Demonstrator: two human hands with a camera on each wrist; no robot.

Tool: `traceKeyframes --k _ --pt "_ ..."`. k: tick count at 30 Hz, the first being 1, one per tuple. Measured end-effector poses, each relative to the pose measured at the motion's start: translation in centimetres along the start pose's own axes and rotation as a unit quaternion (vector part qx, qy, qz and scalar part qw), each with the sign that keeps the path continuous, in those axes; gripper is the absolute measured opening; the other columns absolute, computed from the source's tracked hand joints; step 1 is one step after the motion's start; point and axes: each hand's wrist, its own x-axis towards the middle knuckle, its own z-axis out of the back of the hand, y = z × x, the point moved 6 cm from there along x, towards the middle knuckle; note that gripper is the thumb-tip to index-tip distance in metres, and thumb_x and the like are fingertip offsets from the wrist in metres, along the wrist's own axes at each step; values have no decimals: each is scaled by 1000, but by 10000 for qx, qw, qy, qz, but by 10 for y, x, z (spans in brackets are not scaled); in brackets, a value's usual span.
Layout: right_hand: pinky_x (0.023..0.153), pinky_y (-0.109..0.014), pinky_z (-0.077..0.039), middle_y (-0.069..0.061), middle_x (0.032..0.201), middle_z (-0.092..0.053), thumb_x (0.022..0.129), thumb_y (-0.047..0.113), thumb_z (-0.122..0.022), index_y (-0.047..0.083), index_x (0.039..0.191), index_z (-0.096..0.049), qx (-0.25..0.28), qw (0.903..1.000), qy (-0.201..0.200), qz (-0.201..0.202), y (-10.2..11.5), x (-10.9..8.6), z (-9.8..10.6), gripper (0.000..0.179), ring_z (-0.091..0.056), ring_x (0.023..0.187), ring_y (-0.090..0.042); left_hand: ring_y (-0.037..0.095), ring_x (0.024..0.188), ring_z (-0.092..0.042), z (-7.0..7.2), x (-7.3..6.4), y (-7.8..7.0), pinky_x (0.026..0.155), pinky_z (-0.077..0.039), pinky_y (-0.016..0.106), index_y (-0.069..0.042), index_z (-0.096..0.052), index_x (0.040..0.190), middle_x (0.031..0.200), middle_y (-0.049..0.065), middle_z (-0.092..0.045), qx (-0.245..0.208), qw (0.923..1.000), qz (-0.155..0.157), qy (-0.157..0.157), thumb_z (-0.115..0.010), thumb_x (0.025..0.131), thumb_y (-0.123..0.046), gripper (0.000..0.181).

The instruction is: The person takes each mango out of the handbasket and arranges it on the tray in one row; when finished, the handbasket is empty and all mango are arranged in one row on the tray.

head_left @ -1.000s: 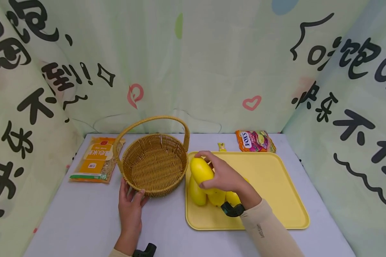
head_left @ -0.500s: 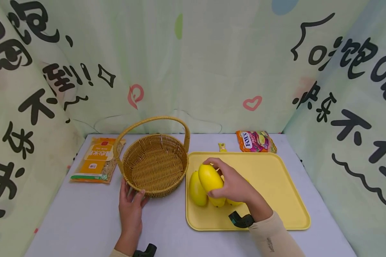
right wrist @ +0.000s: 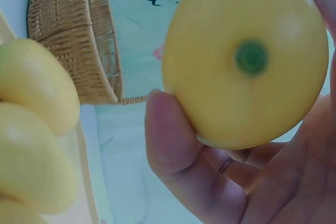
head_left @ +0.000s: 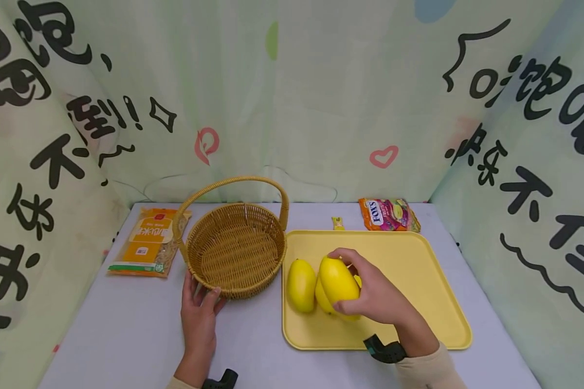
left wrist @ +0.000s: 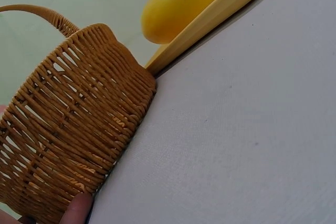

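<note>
My right hand (head_left: 377,292) grips a yellow mango (head_left: 338,280), thumb on the near side and fingers over the far end. In the right wrist view the mango (right wrist: 247,61) shows a green stem spot. Just below it, on the yellow tray (head_left: 409,281), lie a mango (head_left: 301,285) at the left and a second mango (head_left: 323,296) partly covered; another peeks out behind the held one. My left hand (head_left: 199,319) holds the near left side of the wicker basket (head_left: 238,251), whose inside shows no contents. In the left wrist view, a fingertip (left wrist: 79,208) touches the basket's lower weave.
An orange-labelled packet of grain (head_left: 146,243) lies left of the basket. Behind the tray are a FOX'S candy bag (head_left: 389,214) and a small yellow wrapped piece (head_left: 338,223). A printed curtain (head_left: 321,108) encloses the white-covered table (head_left: 126,324).
My right hand has moved right and toward me with the mango, from the tray's far left corner. The leftmost mango is now fully uncovered. The left hand and basket have stayed put.
</note>
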Motion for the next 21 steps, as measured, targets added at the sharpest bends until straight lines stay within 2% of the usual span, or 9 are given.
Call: traceKeyframes --k 8,15,21 --pt "74 -30 -59 -15 128 -60 74 20 -85 26 144 -48 3 9996 -240 -142 -15 -16 13 79 -59 100 -27 26 151 -41 -1 0 -1 94 -61 25 -50 -11 167 177 -6 -16 -23 10000 72 -28 -59 104 -6 91" --pt "72 -30 -58 -16 126 -59 76 20 -85 26 146 -46 38 9976 -455 -525 -34 -30 26 81 -59 100 -28 26 151 -42 -1 0 -1 95 -61 25 -49 -10 167 177 -6 -16 35 9999 96 -65 -59 105 -7 90" --pt "76 -32 -58 -16 128 -56 76 23 -85 25 151 -42 76 9937 -586 -956 -51 -38 31 86 -59 106 -28 26 151 -42 0 0 -2 94 -61 25 -48 -10 168 177 -4 -17 45 10000 51 -60 -59 105 -7 89"
